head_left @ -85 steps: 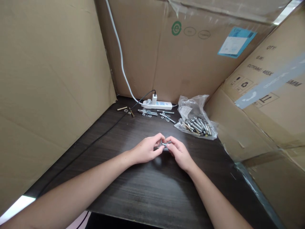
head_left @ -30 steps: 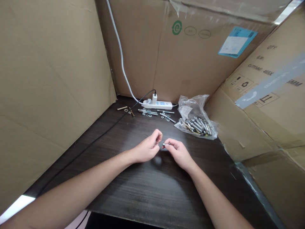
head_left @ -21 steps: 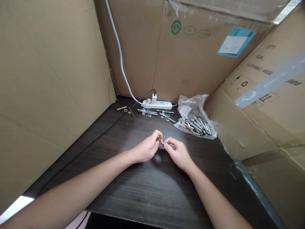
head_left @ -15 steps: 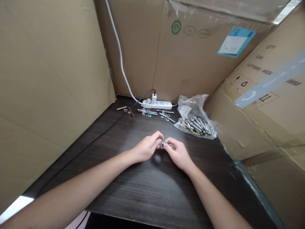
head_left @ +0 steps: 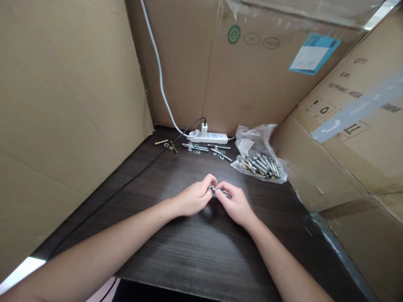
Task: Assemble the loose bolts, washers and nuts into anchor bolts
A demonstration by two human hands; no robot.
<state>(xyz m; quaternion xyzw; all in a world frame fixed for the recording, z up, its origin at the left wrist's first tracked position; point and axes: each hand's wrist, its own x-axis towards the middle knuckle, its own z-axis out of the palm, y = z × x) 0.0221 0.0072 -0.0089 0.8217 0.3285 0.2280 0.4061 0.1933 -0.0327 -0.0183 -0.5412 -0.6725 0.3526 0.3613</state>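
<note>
Both hands meet over the middle of the dark wooden table (head_left: 195, 256). My right hand (head_left: 235, 204) pinches a small silver bolt (head_left: 217, 191) that lies roughly level between the hands. The fingertips of my left hand (head_left: 195, 197) close on the bolt's left end, perhaps on a small ring-shaped part there; it is too small to make out. A clear plastic bag (head_left: 260, 155) with several silver bolts lies just beyond my right hand.
Loose bolts and washers (head_left: 204, 149) lie at the back beside a white power strip (head_left: 209, 136) with a white cable and a black cable (head_left: 132, 180). Two brass-coloured bolts (head_left: 166, 144) sit at the back left. Cardboard walls (head_left: 69, 105) enclose the table on three sides.
A second ago my hands were slightly apart, the left fingers off the bolt. They have come together again, and the left fingertips now touch the bolt's left end.
</note>
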